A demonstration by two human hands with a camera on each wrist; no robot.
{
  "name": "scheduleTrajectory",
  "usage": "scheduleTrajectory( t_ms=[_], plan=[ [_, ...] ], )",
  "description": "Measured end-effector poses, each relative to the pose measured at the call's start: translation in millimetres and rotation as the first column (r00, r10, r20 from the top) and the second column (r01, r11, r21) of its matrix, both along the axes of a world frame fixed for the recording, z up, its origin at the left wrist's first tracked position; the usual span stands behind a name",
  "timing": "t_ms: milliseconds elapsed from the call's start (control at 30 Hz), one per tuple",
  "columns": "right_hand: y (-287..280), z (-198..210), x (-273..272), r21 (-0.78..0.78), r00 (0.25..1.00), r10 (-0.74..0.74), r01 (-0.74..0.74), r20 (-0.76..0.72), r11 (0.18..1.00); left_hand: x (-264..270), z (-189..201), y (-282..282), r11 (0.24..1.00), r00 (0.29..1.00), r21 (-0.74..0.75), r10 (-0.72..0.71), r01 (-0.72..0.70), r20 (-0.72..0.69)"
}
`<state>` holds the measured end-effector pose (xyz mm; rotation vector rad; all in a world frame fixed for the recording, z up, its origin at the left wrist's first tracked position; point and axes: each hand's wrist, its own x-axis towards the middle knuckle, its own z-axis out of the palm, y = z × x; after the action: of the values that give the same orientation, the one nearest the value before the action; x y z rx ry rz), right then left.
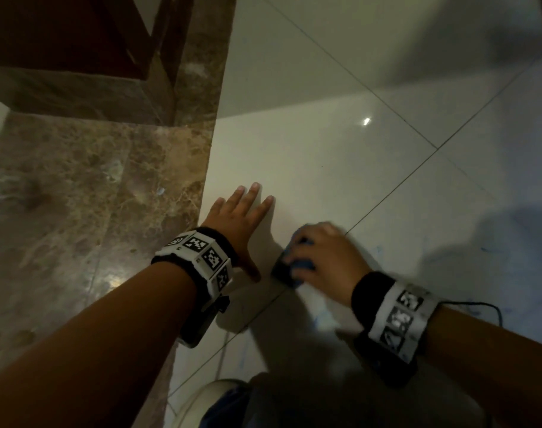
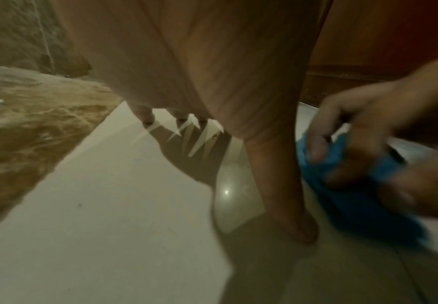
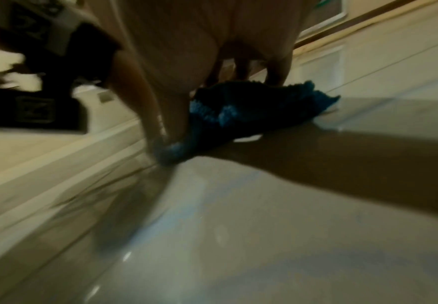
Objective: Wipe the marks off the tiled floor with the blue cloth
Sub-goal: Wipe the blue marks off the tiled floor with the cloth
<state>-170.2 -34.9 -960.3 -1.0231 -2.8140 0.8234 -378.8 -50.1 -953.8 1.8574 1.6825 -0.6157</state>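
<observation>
The blue cloth [image 1: 300, 263] lies bunched on the white tiled floor [image 1: 340, 168], under the right hand [image 1: 325, 257], just beside a grout line that runs diagonally across the tiles. The right hand's fingers [image 2: 316, 144] are curled down over the cloth and grip it: in the left wrist view folds of blue fabric show between them, and in the right wrist view the cloth [image 3: 251, 109] spreads out from beneath the palm, its fuzzy edge touching the glossy tile. The right hand is blurred in the head view. The left hand [image 1: 238, 217] rests flat on the floor just left of the cloth, not touching it, with its fingers [image 1: 248, 196] straight and slightly spread and the thumb pointing back toward the cloth. Faint blue marks [image 1: 485, 250] show on the tile to the right of the right hand, and paler blue smears lie on the tile nearer the person. Left of the left hand a strip of brown marble [image 1: 78, 196] borders the white tiles. Both wrists wear bands with black-and-white square markers [image 1: 201, 251].
</observation>
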Motion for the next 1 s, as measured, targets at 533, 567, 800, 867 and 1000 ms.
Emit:
scheduleTrajectory(
  t_ms=[533,567,800,867,1000],
  plan=[
    [23.7,-2.1,46.0,-0.147,0.76,-0.638,0.621,-0.128,0.77,39.9,20.1,30.4,0.999,0.999,0.032,-0.033,0.032,0.032],
    [12.8,-4.2,45.7,-0.088,0.813,-0.571,0.564,-0.116,0.821,48.4,19.0,35.3,0.998,0.998,0.038,-0.056,0.055,0.035],
    [27.5,-5.8,89.5,-0.05,0.646,-0.744,0.748,-0.168,0.661,77.4,2.5,52.6,0.989,0.988,0.006,-0.151,0.151,0.024],
    [14.6,-6.5,77.9,0.086,0.737,-0.667,0.675,-0.112,0.732,79.6,-4.9,48.6,0.985,0.985,0.006,-0.172,0.172,-0.004],
    [1.1,-1.9,60.1,0.067,0.853,-0.52,0.522,-0.041,0.85,76.9,-7.1,44.5,0.985,0.986,0.036,-0.169,0.169,0.006]
  ],
)
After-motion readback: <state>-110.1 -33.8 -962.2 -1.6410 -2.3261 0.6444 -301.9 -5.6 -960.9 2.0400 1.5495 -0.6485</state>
